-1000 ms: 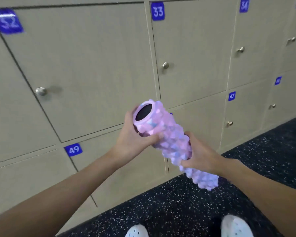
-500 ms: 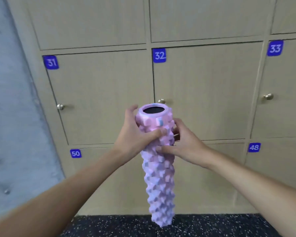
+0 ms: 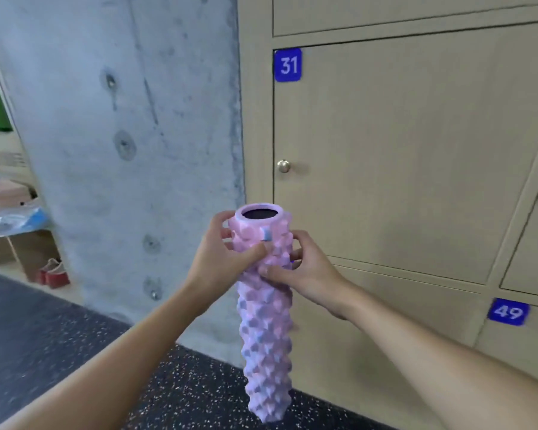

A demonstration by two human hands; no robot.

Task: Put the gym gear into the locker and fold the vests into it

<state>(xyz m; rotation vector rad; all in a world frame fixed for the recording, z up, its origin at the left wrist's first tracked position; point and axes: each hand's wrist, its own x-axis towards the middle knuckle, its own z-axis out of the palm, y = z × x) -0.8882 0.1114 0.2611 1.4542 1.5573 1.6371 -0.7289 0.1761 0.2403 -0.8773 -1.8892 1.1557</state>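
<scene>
Locker bank point(image 3: 416, 197): occupies the right half of the frame. Pale wood-grain fronts, split by thin dark seams into doors; all doors in view closed.

Concrete pillar point(image 3: 121, 150): fills the upper left to centre, butting against the left edge of the locker bank. Grey, mottled, marked with a column of round recessed holes.

Floor point(image 3: 44, 352): runs across the lower left and lower centre. Dark, speckled with light flecks; meets the base of the pillar and of the lockers.

Door 31 point(image 3: 416, 144): upper right of centre, closed.

Foam roller point(image 3: 266, 321): centre to lower centre, held in the air in front of the left edge of the locker bank. Pink and lilac, covered in raised knobs, close to upright, hollow dark end facing up, lower end hanging free above the floor.

Left hand point(image 3: 213, 271): wraps the top of the roller from the left, thumb across the front, fingers curled behind.

Right hand point(image 3: 311, 271): wraps the roller from the right, just below the rim, thumb laid across the front beneath the left thumb.

Low shelf unit point(image 3: 19, 243): far left edge, carrying crumpled clear plastic point(image 3: 13, 217).

Red shoes point(image 3: 52, 273): on the floor beside the shelf unit.

Number plates: blue 31 point(image 3: 288, 65) at the door's upper left corner; blue 49 point(image 3: 508, 311) at lower right.

Knob point(image 3: 283, 166): round, brass-coloured, at the left edge of door 31.
</scene>
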